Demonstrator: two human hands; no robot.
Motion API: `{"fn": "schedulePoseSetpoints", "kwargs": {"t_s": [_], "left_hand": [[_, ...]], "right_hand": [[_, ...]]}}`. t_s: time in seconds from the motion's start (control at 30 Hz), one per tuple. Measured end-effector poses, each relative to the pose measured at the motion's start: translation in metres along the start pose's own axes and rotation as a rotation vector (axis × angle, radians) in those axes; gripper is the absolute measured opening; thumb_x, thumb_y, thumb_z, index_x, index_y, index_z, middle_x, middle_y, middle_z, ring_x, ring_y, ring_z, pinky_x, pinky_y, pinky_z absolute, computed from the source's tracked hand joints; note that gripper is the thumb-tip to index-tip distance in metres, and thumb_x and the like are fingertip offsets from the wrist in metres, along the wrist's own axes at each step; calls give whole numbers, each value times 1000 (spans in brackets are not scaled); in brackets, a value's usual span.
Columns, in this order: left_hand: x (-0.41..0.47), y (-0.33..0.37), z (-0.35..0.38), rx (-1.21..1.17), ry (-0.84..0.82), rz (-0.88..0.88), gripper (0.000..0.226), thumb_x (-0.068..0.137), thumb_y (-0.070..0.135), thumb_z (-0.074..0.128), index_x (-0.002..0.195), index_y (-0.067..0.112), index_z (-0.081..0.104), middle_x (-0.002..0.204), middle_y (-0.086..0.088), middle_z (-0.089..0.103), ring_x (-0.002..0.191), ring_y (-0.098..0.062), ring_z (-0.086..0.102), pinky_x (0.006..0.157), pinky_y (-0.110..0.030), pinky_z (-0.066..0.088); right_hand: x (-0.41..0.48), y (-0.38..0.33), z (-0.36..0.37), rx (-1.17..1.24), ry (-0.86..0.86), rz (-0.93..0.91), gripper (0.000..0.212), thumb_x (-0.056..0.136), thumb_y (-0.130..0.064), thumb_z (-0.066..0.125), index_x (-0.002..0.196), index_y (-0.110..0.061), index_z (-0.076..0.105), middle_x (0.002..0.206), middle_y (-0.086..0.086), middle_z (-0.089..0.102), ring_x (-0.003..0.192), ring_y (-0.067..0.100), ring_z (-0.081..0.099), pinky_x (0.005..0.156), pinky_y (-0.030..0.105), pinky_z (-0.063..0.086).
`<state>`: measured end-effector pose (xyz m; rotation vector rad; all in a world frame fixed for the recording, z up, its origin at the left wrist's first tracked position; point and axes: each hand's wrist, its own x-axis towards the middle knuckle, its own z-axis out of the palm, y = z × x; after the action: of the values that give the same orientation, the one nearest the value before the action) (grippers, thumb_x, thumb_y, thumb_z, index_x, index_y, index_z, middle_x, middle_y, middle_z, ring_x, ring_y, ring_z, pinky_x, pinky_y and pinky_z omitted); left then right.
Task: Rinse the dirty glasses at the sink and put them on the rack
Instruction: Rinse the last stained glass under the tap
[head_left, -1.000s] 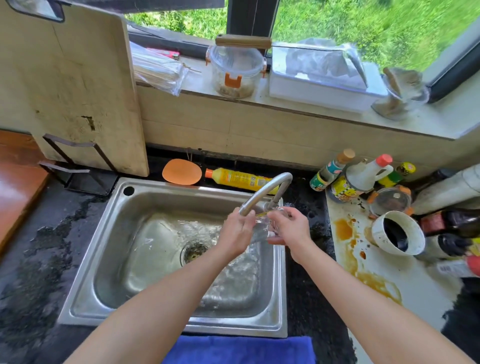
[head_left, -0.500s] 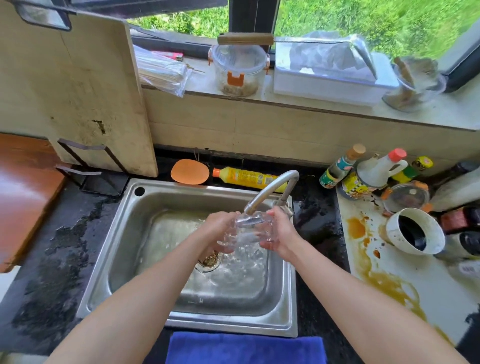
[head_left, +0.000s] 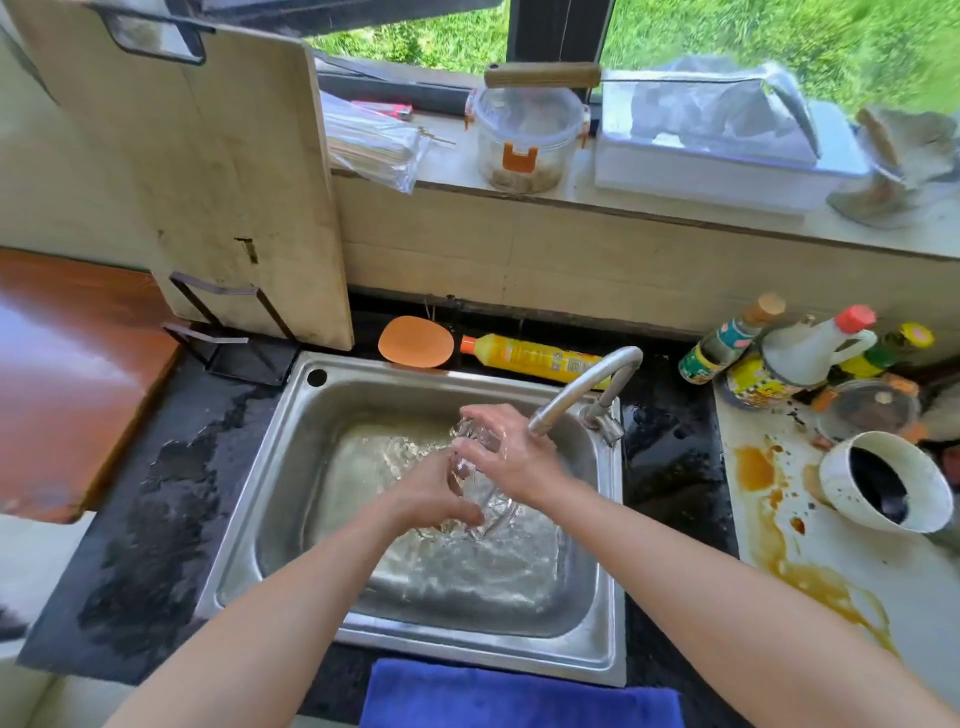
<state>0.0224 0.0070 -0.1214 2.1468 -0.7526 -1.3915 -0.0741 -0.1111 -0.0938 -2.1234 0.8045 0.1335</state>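
Two hands over the steel sink, both closed round one clear glass. Left hand curled about the lower end, thumb across the near side. Right hand wrapped over the upper end, fingers bent round the far side. Holds the glass tilted, just left of the faucet spout and above the rippled water in the basin. Possibly a thin stream from the spout, too blurred to tell. Behind the sink, an orange pad beside a yellow bottle lying flat. Along the near rim, a blue cloth.
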Motion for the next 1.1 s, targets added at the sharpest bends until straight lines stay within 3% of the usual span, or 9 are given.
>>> {"fn": "schedulePoseSetpoints", "kwargs": {"t_s": [0.13, 0.27, 0.43, 0.57, 0.67, 0.77, 0.9, 1.0, 1.1], "left_hand": [[3, -2, 11, -29, 146, 74, 84, 65, 14, 84, 136, 15, 39, 119, -2, 56, 102, -15, 56, 70, -23, 50], [8, 2, 17, 91, 190, 158, 66, 63, 20, 84, 118, 18, 49, 104, 1, 55, 90, -15, 56, 63, -23, 47], [14, 1, 19, 61, 255, 68, 56, 63, 21, 86, 102, 18, 46, 100, 4, 54, 86, -15, 55, 68, -30, 51], [14, 4, 21, 109, 232, 134, 57, 62, 24, 85, 106, 14, 49, 100, 0, 56, 90, -21, 57, 72, -36, 50], [17, 7, 19, 112, 263, 113, 52, 60, 22, 85, 96, 14, 48, 94, -2, 57, 88, -24, 59, 72, -41, 52], [19, 16, 18, 153, 225, 135, 51, 61, 27, 84, 95, 20, 47, 91, 4, 56, 80, -17, 58, 68, -39, 53], [17, 34, 21, 187, 196, 236, 57, 62, 39, 80, 110, 30, 51, 98, 15, 59, 85, -7, 58, 71, -32, 52], [15, 47, 22, 49, 201, 310, 62, 64, 51, 77, 119, 32, 55, 112, 15, 61, 100, -7, 59, 84, -33, 53], [11, 58, 25, -33, 249, 358, 48, 74, 43, 73, 117, 29, 57, 107, 7, 58, 93, -7, 55, 79, -28, 48]], "right_hand": [[-10, 10, 3, -177, -44, -121, 62, 98, -57, 42, 154, -41, 22, 163, -12, 18, 149, 12, 20, 119, 41, 26], [0, 17, -8, 121, -57, 129, 68, 92, -72, 34, 152, -43, 24, 162, -9, 22, 147, 21, 28, 119, 47, 25], [-12, 17, -2, -127, -113, -10, 75, 95, -68, 32, 158, -33, 10, 166, -10, 5, 152, 14, 9, 122, 43, 19], [-8, 23, -13, 55, -101, 192, 77, 93, -71, 35, 157, -37, 9, 164, 4, 18, 149, 26, 23, 119, 42, 23], [-12, 23, -7, -107, -69, 81, 82, 93, -69, 38, 158, -30, 7, 165, 3, 13, 149, 24, 22, 119, 45, 27], [-10, 26, -10, 217, 60, 180, 79, 80, -69, 56, 146, -30, 39, 145, 4, 50, 128, 21, 54, 105, 48, 46], [1, 32, -27, 615, 191, 393, 10, 96, -30, 58, 100, -25, 65, 96, 3, 71, 79, 24, 71, 70, 50, 59], [1, 52, -37, 834, 190, 581, 28, 97, -38, 54, 108, -15, 66, 94, 10, 65, 59, 20, 65, 51, 33, 51], [-7, 72, -38, 1111, 82, 694, 34, 98, -38, 49, 112, -9, 59, 93, 10, 62, 58, 20, 60, 54, 29, 43]]}}
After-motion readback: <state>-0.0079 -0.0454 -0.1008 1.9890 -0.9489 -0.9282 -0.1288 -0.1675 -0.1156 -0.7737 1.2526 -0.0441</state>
